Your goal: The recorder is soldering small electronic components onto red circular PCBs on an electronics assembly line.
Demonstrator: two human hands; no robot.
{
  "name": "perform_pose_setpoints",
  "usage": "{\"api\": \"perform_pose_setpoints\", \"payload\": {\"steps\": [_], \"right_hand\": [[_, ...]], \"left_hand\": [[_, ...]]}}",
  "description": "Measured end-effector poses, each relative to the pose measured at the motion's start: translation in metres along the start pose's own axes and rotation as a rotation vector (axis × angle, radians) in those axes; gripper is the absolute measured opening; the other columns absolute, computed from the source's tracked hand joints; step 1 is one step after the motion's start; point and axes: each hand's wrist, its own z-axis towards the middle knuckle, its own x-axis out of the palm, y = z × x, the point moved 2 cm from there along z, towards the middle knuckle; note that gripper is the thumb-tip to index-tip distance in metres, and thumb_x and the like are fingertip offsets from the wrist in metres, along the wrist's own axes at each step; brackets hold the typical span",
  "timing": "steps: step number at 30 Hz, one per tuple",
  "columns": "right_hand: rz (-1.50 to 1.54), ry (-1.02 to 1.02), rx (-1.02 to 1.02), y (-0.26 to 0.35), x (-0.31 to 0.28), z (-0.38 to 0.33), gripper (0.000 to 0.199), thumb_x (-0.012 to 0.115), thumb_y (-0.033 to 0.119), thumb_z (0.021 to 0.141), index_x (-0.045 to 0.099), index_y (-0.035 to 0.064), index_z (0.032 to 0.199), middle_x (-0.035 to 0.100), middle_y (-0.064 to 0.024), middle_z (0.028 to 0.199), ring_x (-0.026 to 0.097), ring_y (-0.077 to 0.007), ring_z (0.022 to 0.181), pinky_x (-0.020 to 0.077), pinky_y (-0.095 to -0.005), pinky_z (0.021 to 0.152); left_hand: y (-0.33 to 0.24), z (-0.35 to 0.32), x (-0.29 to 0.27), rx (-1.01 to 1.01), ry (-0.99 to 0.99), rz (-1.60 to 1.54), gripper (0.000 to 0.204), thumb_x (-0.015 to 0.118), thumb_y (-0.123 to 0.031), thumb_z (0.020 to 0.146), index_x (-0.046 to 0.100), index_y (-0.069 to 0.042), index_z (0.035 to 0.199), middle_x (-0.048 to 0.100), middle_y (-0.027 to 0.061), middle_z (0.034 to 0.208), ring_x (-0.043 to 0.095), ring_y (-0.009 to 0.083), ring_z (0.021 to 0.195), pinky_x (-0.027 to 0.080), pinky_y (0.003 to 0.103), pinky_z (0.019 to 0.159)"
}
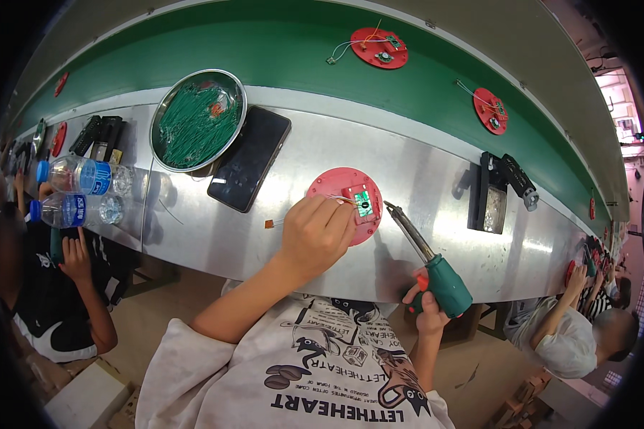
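A round red plastic disc [327,180] lies on the metal bench in front of me, with a small green circuit board [364,205] mounted on it. My left hand [315,232] is over the disc's left side, its fingertips pinched on thin wires [343,199] beside the board. Past that hand sticks out a small orange-brown piece [269,224] on a wire end. My right hand [428,309] grips a green soldering gun [449,286] by its handle. Its metal tip points up and left, just right of the disc; contact with the board cannot be made out.
A steel bowl [241,96] of green wires and a black phone [250,159] stand left of the disc. Two water bottles [79,211] lie farther left. At right is a black holder [491,193]. More red discs [379,48] rest on the green belt [293,43]. Co-workers sit on both sides.
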Motion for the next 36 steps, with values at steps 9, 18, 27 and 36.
{"api": "perform_pose_setpoints", "payload": {"steps": [9,18,27,36], "right_hand": [[-0.046,0.056,0.059,0.004,0.006,-0.001,0.044,0.071,0.021,0.095,0.064,-0.0096,0.126,0.071,-0.0188,0.114,0.065,-0.019,0.064,0.0524,-0.0319,0.059],[-0.123,0.131,0.054,0.003,0.01,-0.002,0.049,0.067,0.022,0.097,0.058,-0.009,0.133,0.069,-0.0215,0.116,0.065,-0.0222,0.061,0.0513,-0.033,0.057],[-0.085,0.11,0.084,0.003,0.011,-0.002,0.039,0.067,0.009,0.092,0.062,-0.0107,0.125,0.069,-0.0196,0.107,0.065,-0.0198,0.064,0.0538,-0.0319,0.058],[-0.112,0.178,0.091,0.001,0.007,-0.003,0.037,0.062,0.005,0.096,0.059,-0.0084,0.13,0.067,-0.0202,0.113,0.063,-0.0223,0.064,0.0537,-0.0336,0.058]], "left_hand": [[-0.001,0.0,-0.004,0.002,0.033,-0.033,0.014,0.074,-0.001,0.075,0.069,-0.001,0.088,0.064,0.0074,0.079,0.059,0.024,0.068,0.048,0.037,0.06],[-0.003,-0.001,-0.008,0.027,0.002,-0.058,0.023,0.073,0.005,0.073,0.073,0.003,0.095,0.066,0.0081,0.079,0.06,0.0247,0.069,0.048,0.037,0.06],[0.0,-0.003,-0.006,0.068,0.008,-0.034,0.02,0.074,0.005,0.072,0.071,0.003,0.091,0.066,0.008,0.078,0.059,0.0241,0.067,0.048,0.036,0.058],[0.002,-0.006,-0.004,0.092,0.009,-0.003,0.026,0.07,-0.002,0.068,0.071,0.004,0.093,0.065,0.0096,0.081,0.059,0.0237,0.069,0.049,0.035,0.059]]}}
